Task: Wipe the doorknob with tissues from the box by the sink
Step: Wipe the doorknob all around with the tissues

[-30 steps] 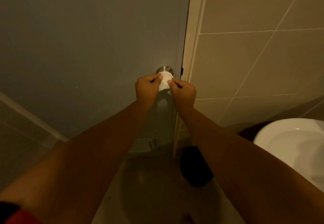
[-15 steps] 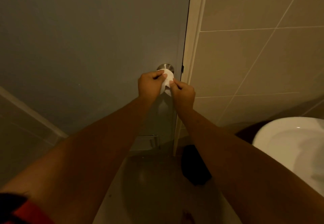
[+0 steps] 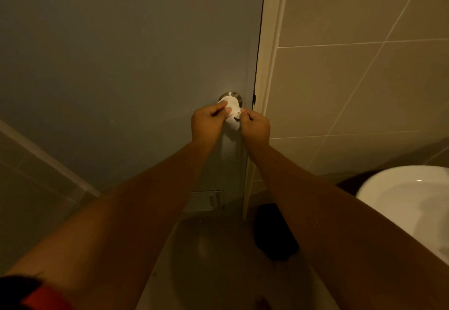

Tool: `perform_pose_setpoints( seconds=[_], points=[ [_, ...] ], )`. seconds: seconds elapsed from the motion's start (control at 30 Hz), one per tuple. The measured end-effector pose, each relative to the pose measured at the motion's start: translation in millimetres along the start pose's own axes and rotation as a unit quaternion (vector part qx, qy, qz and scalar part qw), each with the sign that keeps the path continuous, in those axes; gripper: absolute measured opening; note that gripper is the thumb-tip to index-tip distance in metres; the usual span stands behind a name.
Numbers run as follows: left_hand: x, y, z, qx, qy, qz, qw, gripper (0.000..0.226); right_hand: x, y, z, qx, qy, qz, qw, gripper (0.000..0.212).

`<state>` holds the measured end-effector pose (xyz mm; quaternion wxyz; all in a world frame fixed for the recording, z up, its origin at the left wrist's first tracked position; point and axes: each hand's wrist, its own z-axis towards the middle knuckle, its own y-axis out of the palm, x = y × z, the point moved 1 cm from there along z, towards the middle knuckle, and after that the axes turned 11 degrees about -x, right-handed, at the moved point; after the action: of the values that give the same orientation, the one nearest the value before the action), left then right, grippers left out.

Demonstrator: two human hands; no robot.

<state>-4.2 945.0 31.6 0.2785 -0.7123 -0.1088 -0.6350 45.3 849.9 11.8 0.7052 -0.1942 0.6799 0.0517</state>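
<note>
A round silver doorknob (image 3: 233, 95) sits on the grey door (image 3: 126, 66), near its right edge. A white tissue (image 3: 232, 113) is draped over the knob's front, so only the knob's top rim shows. My left hand (image 3: 208, 123) pinches the tissue's left side. My right hand (image 3: 255, 127) pinches its right side. Both hands are just below and in front of the knob. The tissue box is out of view.
A cream door frame (image 3: 267, 71) borders the door, with beige wall tiles (image 3: 364, 66) to its right. A white sink (image 3: 408, 202) curves in at the lower right. A dark object (image 3: 274, 232) lies on the floor below the frame.
Both hands shifted slightly with the tissue over the knob; the tissue now spreads further left across the knob's front, and the left thumb has moved onto it.
</note>
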Motion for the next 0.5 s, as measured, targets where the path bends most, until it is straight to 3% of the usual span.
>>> perform_pose_setpoints(
  seconds=[0.1,0.33,0.5],
  points=[
    [3.4,1.7,3.1,-0.006,0.014,0.027,1.000,0.032,4.7,-0.8,-11.6,-0.009,0.012,0.028,1.000,0.025],
    [-3.4,-3.8,3.0,0.006,-0.097,-0.079,0.992,0.030,-5.1,-0.6,-10.6,-0.024,-0.049,-0.031,0.998,0.035],
    [-6.1,-5.2,-4.0,-0.007,-0.072,-0.131,0.989,0.033,-11.6,-6.3,4.0,-0.037,-0.033,-0.033,0.998,0.030]
  ],
)
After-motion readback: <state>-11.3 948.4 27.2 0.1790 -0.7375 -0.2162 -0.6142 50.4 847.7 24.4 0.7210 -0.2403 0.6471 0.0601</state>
